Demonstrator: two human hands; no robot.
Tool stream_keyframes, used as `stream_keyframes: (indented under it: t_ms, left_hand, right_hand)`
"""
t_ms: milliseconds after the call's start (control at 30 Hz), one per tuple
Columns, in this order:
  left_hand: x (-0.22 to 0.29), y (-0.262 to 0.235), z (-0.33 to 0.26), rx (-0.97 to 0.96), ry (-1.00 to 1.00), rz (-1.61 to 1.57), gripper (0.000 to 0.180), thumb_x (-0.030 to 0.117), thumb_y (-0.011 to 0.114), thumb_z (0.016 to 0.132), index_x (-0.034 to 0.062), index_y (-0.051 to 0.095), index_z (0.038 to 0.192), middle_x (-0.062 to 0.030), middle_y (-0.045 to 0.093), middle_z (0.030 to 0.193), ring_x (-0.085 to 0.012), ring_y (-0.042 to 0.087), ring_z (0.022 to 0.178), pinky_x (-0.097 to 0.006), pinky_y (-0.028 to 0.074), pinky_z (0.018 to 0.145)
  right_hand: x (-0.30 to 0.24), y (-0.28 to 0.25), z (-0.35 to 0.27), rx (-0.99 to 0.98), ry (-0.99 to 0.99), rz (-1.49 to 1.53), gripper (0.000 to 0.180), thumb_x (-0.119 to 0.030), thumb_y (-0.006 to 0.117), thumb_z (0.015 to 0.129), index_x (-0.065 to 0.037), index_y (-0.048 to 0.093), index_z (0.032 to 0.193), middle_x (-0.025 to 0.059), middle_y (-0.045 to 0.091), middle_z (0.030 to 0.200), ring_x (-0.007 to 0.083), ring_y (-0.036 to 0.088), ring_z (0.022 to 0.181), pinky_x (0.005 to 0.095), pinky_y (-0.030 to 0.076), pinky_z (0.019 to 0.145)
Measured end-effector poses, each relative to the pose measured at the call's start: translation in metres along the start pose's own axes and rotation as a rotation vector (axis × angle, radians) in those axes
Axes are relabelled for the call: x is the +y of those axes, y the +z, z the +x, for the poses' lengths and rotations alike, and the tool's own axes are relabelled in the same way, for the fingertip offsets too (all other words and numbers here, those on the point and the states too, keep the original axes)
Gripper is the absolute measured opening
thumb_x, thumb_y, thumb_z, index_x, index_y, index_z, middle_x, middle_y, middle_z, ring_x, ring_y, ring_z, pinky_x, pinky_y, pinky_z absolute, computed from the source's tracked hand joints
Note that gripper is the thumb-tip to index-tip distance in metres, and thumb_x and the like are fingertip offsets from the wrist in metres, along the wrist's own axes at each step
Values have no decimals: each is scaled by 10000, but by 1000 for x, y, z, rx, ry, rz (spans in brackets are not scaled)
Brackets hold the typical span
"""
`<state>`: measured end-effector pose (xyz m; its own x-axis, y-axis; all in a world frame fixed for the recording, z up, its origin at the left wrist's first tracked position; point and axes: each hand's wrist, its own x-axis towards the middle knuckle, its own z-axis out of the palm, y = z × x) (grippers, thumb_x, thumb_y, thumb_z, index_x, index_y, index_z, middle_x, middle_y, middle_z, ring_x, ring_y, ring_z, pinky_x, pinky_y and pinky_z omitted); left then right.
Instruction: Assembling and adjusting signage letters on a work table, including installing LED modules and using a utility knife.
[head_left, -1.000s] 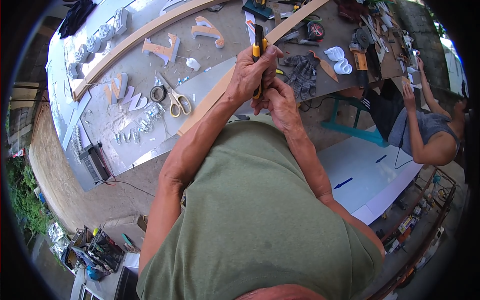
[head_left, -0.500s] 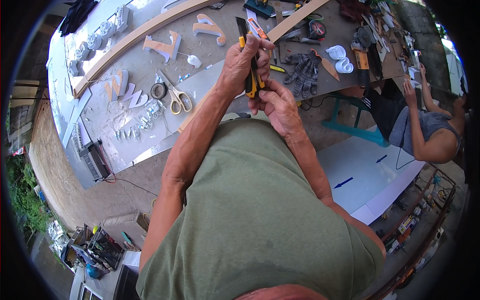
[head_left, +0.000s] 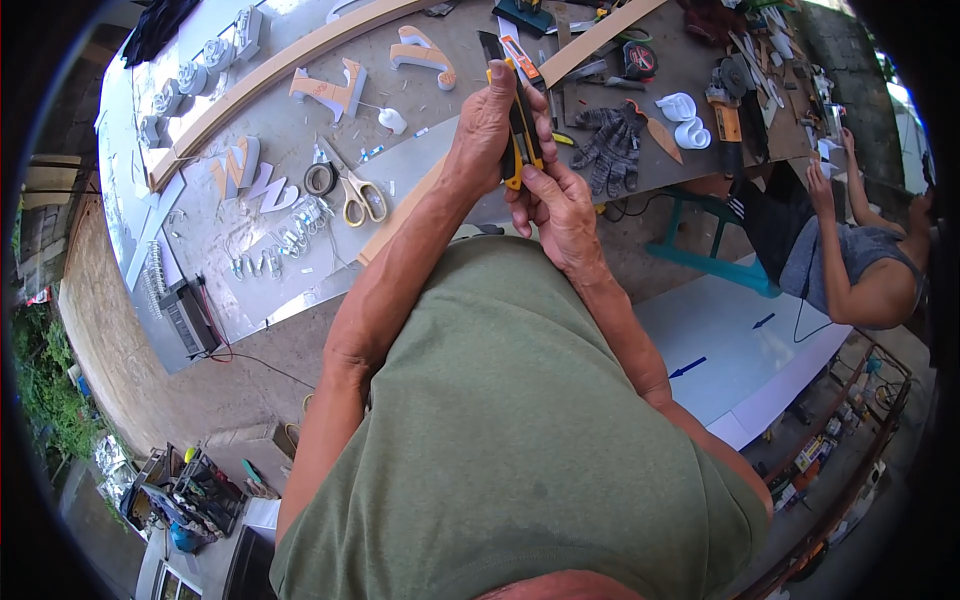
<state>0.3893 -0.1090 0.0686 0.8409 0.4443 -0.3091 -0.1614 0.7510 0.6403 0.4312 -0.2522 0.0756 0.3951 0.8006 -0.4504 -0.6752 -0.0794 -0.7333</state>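
A yellow and black utility knife (head_left: 520,145) is held between my two hands above the table's near edge, its dark blade end pointing away from me. My left hand (head_left: 480,135) is closed round the handle, thumb lying along one side and fingertips showing on the other. At the near end of the knife, the thumb and fingers of my right hand (head_left: 565,212) pinch the handle's tip. Scissors with cream handles (head_left: 362,202) and a black tape roll (head_left: 319,179) lie to the left of the hands. A grey knitted glove (head_left: 608,145) lies to the right.
Wooden letter shapes (head_left: 335,90) and a long wooden strip (head_left: 270,88) occupy the table's left side. A tape measure (head_left: 638,60) and an angle grinder (head_left: 724,112) lie at right. A teal stool (head_left: 715,262) stands near a seated person (head_left: 850,260) on the right.
The knife has turned slightly, showing more of its yellow side, and both hands have shifted a little with it. My left thumb now lies straighter along the handle.
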Motion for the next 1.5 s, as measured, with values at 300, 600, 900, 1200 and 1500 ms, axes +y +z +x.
stream_keyframes:
  t_ms: [300,600,900,1200,1500]
  left_hand:
    - [-8,4,3,116,-9,22,694,729,540,835,37,502,873,-71,503,621,-190,516,491,-318,451,459]
    - [-9,3,6,111,-17,6,689,731,542,830,44,490,862,-64,484,608,-189,507,474,-348,486,459]
    - [5,13,3,127,62,-38,619,680,613,841,74,489,847,-45,472,592,-173,515,461,-368,508,454]
    - [31,10,4,221,65,-196,573,652,618,859,93,509,798,-16,433,600,-144,487,457,-345,526,474]
    - [18,2,7,178,2,-271,722,767,413,886,52,510,854,-69,496,608,-209,528,522,-379,493,517]
  right_hand:
    - [-2,5,-1,101,-19,-51,191,-141,592,924,12,616,1036,94,643,724,103,522,461,228,372,394]
    - [2,3,-1,120,-39,-59,225,-147,588,929,13,615,1084,98,645,741,98,511,471,222,371,409]
    - [-6,10,-3,136,-171,-286,286,-226,654,937,32,616,1055,67,635,728,85,550,532,216,416,445]
    - [-15,19,-1,174,-689,-850,419,-51,778,807,-21,568,1168,104,632,1008,122,635,752,264,528,594]
    - [-22,5,8,50,-905,-1247,434,-21,781,765,-59,591,1153,114,613,1084,192,646,765,319,546,638]
